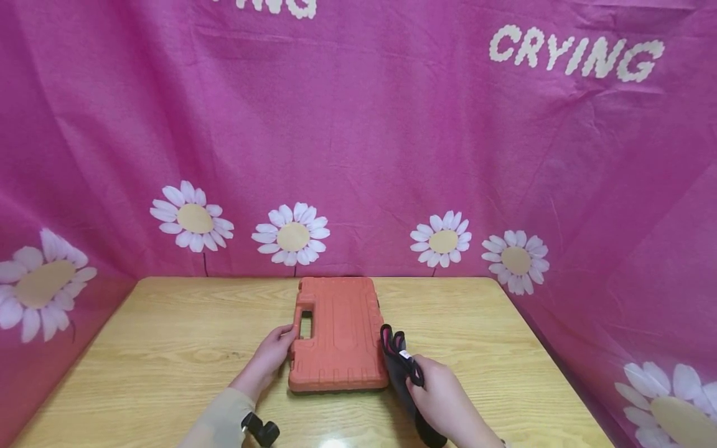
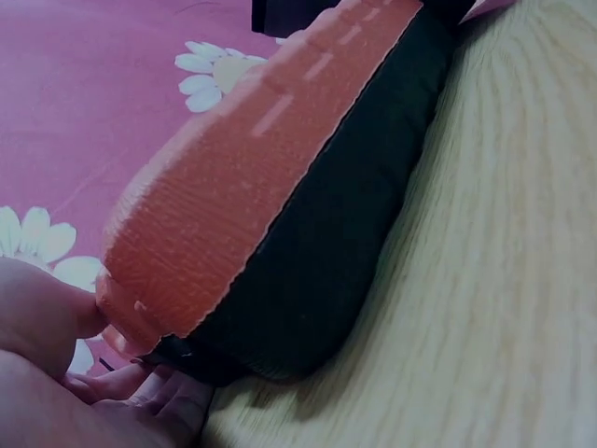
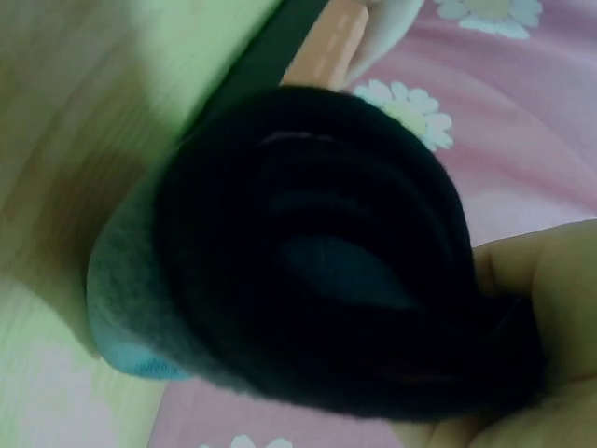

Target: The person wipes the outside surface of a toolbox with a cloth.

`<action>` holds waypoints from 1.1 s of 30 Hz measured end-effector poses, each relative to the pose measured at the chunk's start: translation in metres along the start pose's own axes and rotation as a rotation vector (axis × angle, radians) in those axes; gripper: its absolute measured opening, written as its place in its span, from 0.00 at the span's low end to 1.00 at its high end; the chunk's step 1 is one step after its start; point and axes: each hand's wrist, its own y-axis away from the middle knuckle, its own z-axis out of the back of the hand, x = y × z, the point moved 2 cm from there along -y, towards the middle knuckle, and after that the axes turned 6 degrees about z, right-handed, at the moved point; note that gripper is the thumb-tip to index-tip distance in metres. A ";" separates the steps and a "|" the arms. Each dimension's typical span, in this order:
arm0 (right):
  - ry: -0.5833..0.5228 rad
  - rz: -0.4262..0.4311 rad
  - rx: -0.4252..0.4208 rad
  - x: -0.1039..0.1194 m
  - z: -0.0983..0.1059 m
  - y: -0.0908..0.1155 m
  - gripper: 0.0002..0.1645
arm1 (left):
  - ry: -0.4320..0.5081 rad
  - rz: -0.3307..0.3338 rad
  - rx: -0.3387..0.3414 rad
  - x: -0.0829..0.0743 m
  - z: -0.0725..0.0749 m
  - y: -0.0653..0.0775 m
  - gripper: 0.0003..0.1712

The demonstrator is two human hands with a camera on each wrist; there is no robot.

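An orange-red plastic carrying case [image 1: 344, 333] lies flat on the table, its handle slot on the left side. The left wrist view shows the case's red upper shell [image 2: 215, 205] over a dark lower shell. My left hand [image 1: 271, 354] grips the case's left edge near the handle, thumb above and fingers by the lower shell. On the other side, my right hand [image 1: 442, 392] pinches a folded dark grey cloth item [image 1: 396, 373] by its black edging. A small white tag and pink inner layers show on it. In the right wrist view the cloth [image 3: 326, 392] curls in a loop; its exact kind is unclear.
A light wood-grain table [image 1: 196, 348] carries everything. Behind it and at both sides hangs a magenta curtain [image 1: 364, 124] with daisies and white lettering. A small black device [image 1: 261, 429] is attached at the left sleeve.
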 end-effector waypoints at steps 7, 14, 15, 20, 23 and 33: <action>0.013 0.081 0.041 0.005 -0.014 0.004 0.10 | -0.040 0.036 -0.015 0.001 0.003 -0.009 0.27; 0.061 0.139 0.115 0.006 -0.031 0.003 0.09 | -0.047 0.047 0.011 -0.002 0.005 -0.012 0.26; 0.058 0.148 0.127 0.006 -0.033 0.002 0.09 | -0.051 0.046 0.013 -0.002 0.005 -0.012 0.26; 0.031 0.159 0.193 0.008 -0.042 0.000 0.07 | -0.051 0.036 0.008 -0.002 0.004 -0.012 0.26; 0.024 0.147 0.230 0.010 -0.045 -0.001 0.05 | -0.055 0.042 0.003 -0.003 0.003 -0.012 0.25; 0.062 0.239 0.230 0.023 -0.055 -0.003 0.08 | -0.034 0.054 0.012 -0.003 0.002 -0.011 0.25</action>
